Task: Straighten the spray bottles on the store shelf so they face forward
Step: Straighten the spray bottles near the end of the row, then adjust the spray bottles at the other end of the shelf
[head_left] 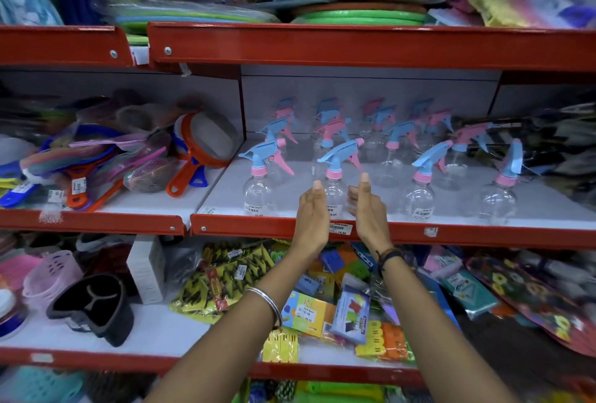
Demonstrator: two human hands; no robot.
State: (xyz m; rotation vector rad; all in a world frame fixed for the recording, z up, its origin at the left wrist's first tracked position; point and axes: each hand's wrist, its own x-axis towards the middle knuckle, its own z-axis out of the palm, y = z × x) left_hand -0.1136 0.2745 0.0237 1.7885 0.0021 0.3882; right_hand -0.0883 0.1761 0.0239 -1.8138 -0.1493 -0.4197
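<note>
Several clear spray bottles with blue and pink trigger heads stand in rows on the white middle shelf (225, 189). The front row has a left bottle (258, 186), a second bottle (335, 183), a third bottle (421, 189) and a right bottle (500, 193) whose head points another way. My left hand (311, 212) and my right hand (366, 209) are raised on either side of the second bottle, palms facing each other, fingers apart. Neither hand grips it.
The red shelf lip (451, 233) with a price tag runs along the front. Strainers and brushes (193, 151) fill the left bay. Packaged goods (322, 306) crowd the shelf below, under my forearms. An upper red shelf (354, 44) overhangs the bottles.
</note>
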